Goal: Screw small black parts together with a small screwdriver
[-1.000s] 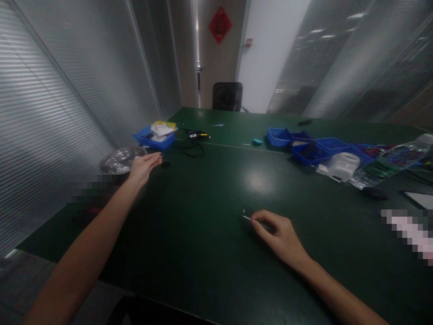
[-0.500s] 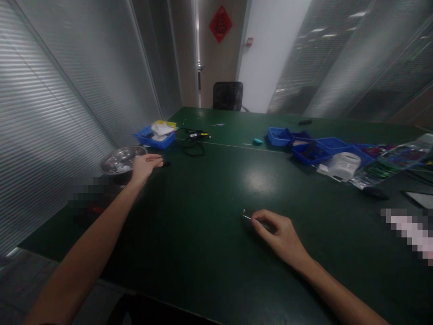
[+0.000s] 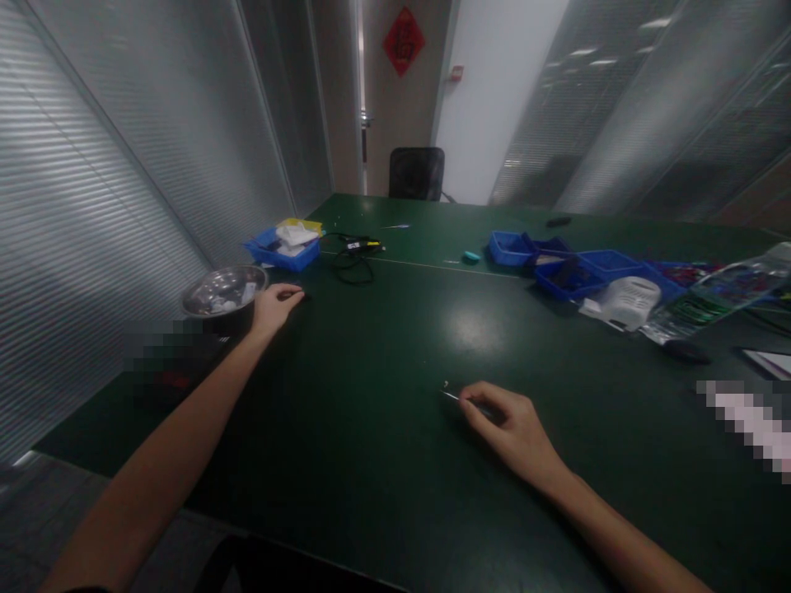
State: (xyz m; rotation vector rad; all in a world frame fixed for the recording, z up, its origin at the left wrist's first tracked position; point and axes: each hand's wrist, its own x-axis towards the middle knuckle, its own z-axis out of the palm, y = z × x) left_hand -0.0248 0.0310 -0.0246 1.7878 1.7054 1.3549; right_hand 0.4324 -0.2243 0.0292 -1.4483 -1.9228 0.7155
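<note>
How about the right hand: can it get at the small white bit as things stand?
Probably yes: the right hand holds a thin metal tool whose tip shows close to the small white bit, and nothing visible stands between them.

Tabletop (image 3: pixel 371 354): smooth, semi-gloss, one bright glare patch. Bowl (image 3: pixel 203 290), left edge: polished metal, reflective. Tool (image 3: pixel 451 396), towards the near edge: bright, metal in appearance. Tray (image 3: pixel 301 262), near the far left corner: smooth plastic; tissue (image 3: pixel 295 235) on it, matt, crumpled paper. Bottle (image 3: pixel 735 288), right edge: clear, glossy plastic. Door (image 3: pixel 401 107), beyond the far edge: matt, wood-look.
</note>
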